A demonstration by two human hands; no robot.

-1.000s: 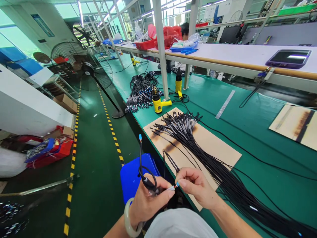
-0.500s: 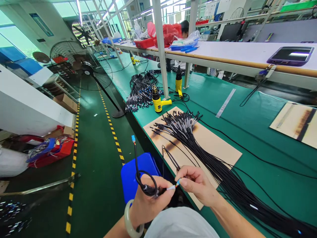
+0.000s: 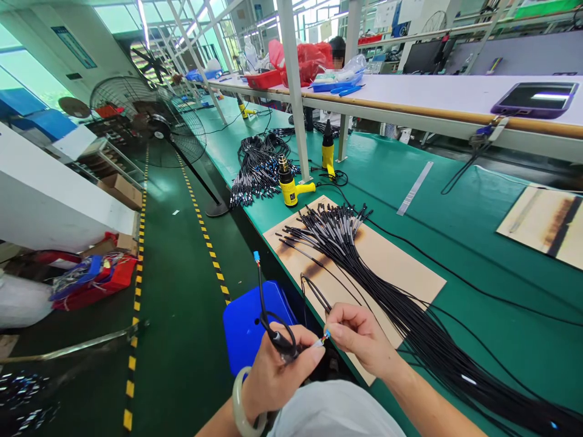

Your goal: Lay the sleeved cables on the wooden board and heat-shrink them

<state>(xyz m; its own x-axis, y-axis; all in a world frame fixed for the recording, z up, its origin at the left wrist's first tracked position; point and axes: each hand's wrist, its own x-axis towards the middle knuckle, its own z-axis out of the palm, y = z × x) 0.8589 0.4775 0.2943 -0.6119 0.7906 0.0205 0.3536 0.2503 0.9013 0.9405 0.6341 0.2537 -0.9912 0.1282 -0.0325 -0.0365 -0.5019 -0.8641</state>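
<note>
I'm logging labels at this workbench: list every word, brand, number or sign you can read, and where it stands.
Nothing is legible.
Nearest yellow heat gun: label too small to read.
Blue wall sign: too blurred.
Pale strip on green bench: marks too small.

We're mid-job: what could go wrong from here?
The thin wires at the small blue connector could strain if the right hand pulls hard against the left hand. The looped cable sticking up from the left hand might snag. The nearer yellow heat gun, standing nozzle-up by the cable bundle, could tip if bumped; whether it's hot, I can't tell.
</note>
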